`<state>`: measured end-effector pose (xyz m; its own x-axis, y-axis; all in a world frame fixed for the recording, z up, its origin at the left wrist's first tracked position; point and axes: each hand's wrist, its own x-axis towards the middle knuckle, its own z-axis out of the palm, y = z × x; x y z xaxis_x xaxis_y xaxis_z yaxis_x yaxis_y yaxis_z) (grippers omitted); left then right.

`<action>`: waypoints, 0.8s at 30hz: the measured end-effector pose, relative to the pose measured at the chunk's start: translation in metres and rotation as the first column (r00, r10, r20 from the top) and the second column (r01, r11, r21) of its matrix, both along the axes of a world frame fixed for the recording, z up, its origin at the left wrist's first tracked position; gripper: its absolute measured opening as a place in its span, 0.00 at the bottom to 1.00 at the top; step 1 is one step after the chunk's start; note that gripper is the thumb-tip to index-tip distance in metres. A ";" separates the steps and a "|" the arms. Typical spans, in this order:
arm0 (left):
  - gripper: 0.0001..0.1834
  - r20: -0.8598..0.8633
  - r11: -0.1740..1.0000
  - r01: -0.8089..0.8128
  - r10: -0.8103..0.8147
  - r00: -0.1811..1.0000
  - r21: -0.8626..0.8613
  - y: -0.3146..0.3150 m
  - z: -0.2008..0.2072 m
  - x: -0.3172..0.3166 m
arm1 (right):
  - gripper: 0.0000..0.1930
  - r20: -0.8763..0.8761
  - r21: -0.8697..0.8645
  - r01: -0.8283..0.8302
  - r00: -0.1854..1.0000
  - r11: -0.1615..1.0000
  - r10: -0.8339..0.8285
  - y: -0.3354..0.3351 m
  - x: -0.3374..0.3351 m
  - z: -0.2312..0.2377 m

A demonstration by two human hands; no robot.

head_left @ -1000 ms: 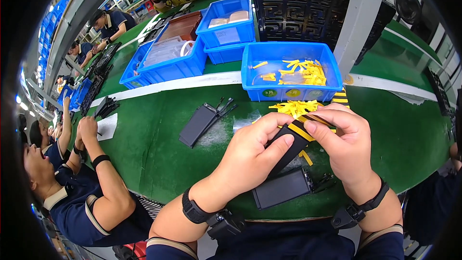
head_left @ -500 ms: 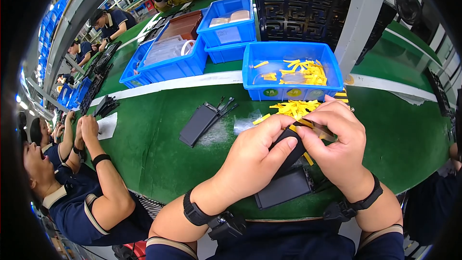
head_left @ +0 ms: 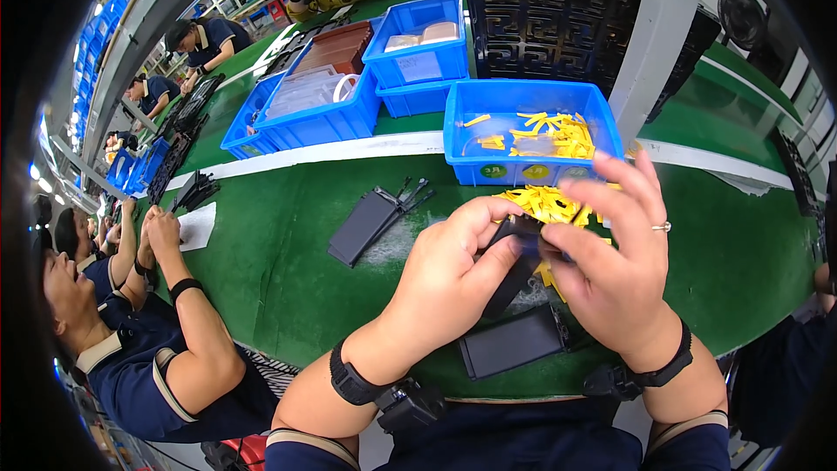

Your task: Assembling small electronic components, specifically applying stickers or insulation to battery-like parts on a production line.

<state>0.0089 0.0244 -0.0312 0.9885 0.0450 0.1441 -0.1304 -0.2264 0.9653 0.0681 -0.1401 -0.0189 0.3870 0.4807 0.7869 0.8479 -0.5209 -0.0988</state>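
My left hand (head_left: 440, 275) is wrapped round a flat black rectangular pack (head_left: 507, 290), holding it tilted above the table with its upper end pointing away from me. The thumb lies along the pack's face. At that upper end is my right hand (head_left: 621, 257), its thumb and index finger close to the pack and its other fingers raised; motion smears them, so any grip is unclear. Just beyond both hands lies a heap of short yellow strips (head_left: 545, 203). Below them, near the table edge, rest similar black packs (head_left: 514, 344).
Behind the heap stands a blue bin (head_left: 532, 172) holding more yellow strips. More black packs with leads (head_left: 364, 227) lie to the left on the green table (head_left: 279, 244). Blue crates (head_left: 323, 126) and a grey post (head_left: 658, 35) stand farther back. A co-worker (head_left: 166, 340) sits at my left.
My right hand has opened out somewhat, its fingers lifting and blurring at the pack's end. My left hand keeps its hold, with the pack's angle slightly changed.
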 end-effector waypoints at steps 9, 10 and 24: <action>0.09 -0.011 0.961 0.041 -0.046 0.999 -0.274 0.000 -0.004 0.001 | 0.13 -0.133 0.090 -0.235 0.960 0.968 0.245 -0.003 -0.004 0.001; 0.09 -0.009 0.936 0.053 -0.060 0.998 -0.348 0.001 -0.004 0.002 | 0.13 -0.161 0.094 -0.260 0.949 0.961 0.272 -0.001 -0.006 -0.001; 0.20 0.130 0.997 0.009 -0.019 0.991 0.079 -0.006 0.000 -0.003 | 0.10 -0.133 0.187 -0.208 0.963 0.960 0.234 -0.004 -0.003 0.006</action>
